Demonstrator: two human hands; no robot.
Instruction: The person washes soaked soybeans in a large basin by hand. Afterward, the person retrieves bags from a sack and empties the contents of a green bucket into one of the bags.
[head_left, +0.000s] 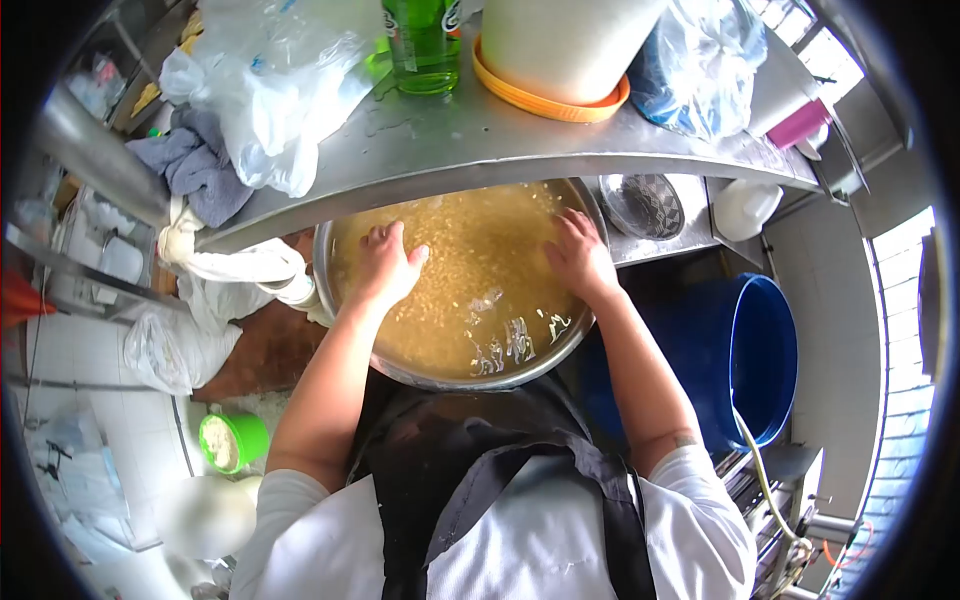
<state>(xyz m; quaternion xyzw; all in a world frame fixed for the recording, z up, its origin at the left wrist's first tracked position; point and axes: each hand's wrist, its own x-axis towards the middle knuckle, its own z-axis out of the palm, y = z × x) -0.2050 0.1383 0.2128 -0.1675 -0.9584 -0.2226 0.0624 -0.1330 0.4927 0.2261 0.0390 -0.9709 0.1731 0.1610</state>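
Observation:
A wide round metal basin (480,384) stands in front of my body, full of cloudy yellow-brown water (462,300). Pale kernels or grains lie in the water, too blurred to name exactly. Over the left part of the basin is my left hand (388,262), its thumb held away from the fingers. My right hand (582,255) is at the right side near the rim, fingers apart. Both hands are at the water's surface; whether the fingertips are under it is hard to tell. Neither hand shows anything held.
A steel shelf (420,178) overhangs the basin's far side, bearing a green bottle (425,50), a white container (560,45) and plastic bags (290,90). A blue barrel (765,360) with a hose (752,450) stands right. A green bucket (245,440) sits low left.

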